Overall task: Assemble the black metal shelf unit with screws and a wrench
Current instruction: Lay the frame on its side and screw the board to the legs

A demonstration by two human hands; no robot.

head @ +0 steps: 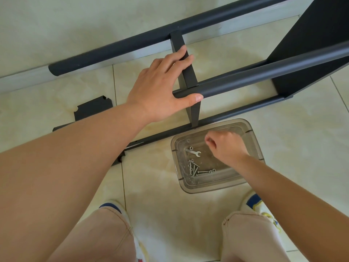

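- Black metal shelf unit (311, 40), partly built, lies on its side on the floor: three round tubes can be counted, one near the wall, one under the left hand, one low on the floor just beyond the right hand.
- One flat crossbar (186, 70) joins the tubes, and one solid panel stands at the far right.
- Left hand (160, 86) rests on the frame, fingers draped over the crossbar and the thumb lying along the middle tube; the fingers are spread wide rather than clenched.
- Right hand (225, 146) is inside the clear plastic tray (253, 137), fingers curled with the tips drawn together; whether they pinch a screw cannot be told, since the tips are small and blurred.
- One silver wrench (193, 151) lies in the tray just left of the right hand.
- Loose screws (194, 169), perhaps six or so, lie in a pile nearer the person than that hand, with a few nuts beside them.
- One separate black bracket plate (93, 108) lies flat, left of the left forearm.
- Floor (302, 148) is pale glossy tile with thin grout lines, meeting a light wall and a baseboard beyond the frame.
- Two shoes and two beige trouser legs show at the bottom edge.
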